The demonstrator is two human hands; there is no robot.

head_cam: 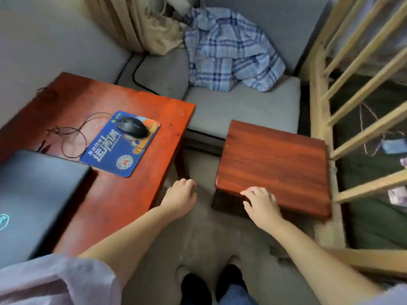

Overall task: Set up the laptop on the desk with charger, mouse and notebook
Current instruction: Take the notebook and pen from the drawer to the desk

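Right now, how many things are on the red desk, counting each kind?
Laptop, shut: 1
Mouse: 1
Mouse pad: 1
Total on the desk: 3

No charger or notebook shows on it. The stool stands on the floor beside the desk; the right hand rests on its edge, and the left hand hangs free.

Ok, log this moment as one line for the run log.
laptop: closed on desk | mouse: on mouse pad | right hand: grip on wooden stool edge | left hand: free | charger, notebook: not visible
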